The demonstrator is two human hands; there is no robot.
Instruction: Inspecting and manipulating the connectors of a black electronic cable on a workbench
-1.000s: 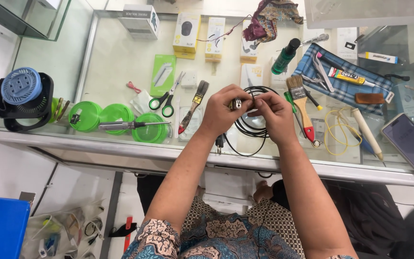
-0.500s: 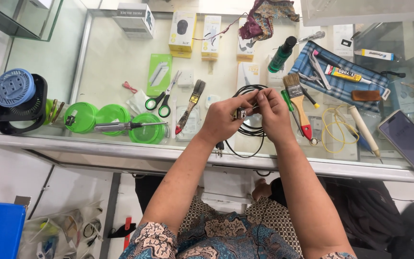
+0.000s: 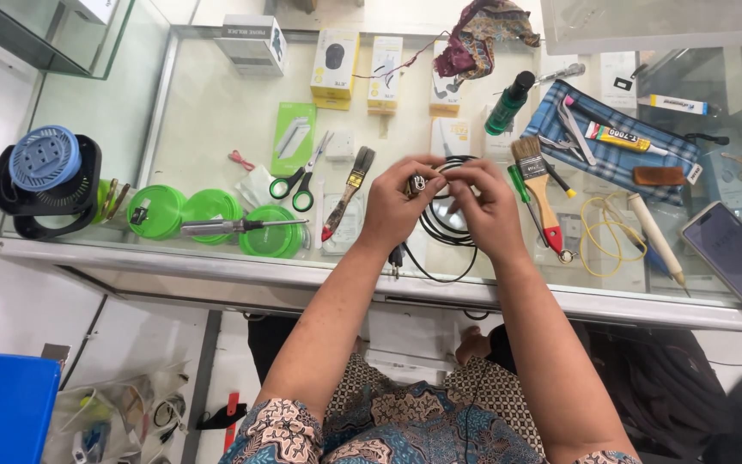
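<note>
Far off to the left of the hands sit a round blue and black fan [image 3: 43, 176] and three flat green plastic lids [image 3: 208, 219], with a long metal screwdriver [image 3: 234, 226] lying across them. Closer in, green-handled scissors [image 3: 302, 179] and a small paintbrush with a dark handle [image 3: 349, 191] lie just left of the grip. The left hand [image 3: 392, 206] has its fingers pressed together, pinching a small metal plug end [image 3: 416, 184]. That plug belongs to the thin black coiled cable [image 3: 441, 225], which hangs from both hands over the glass counter [image 3: 208, 120]. The right hand [image 3: 487, 206] pinches the cable just beside the plug. It looks like the hands are busy working on the plug end, and the next move would need small, careful finger work close to it. Right of the grip lie a wide brush with a wooden handle [image 3: 536, 179], a blue striped cloth pouch [image 3: 624, 137] and a dark phone [image 3: 736, 258].
</note>
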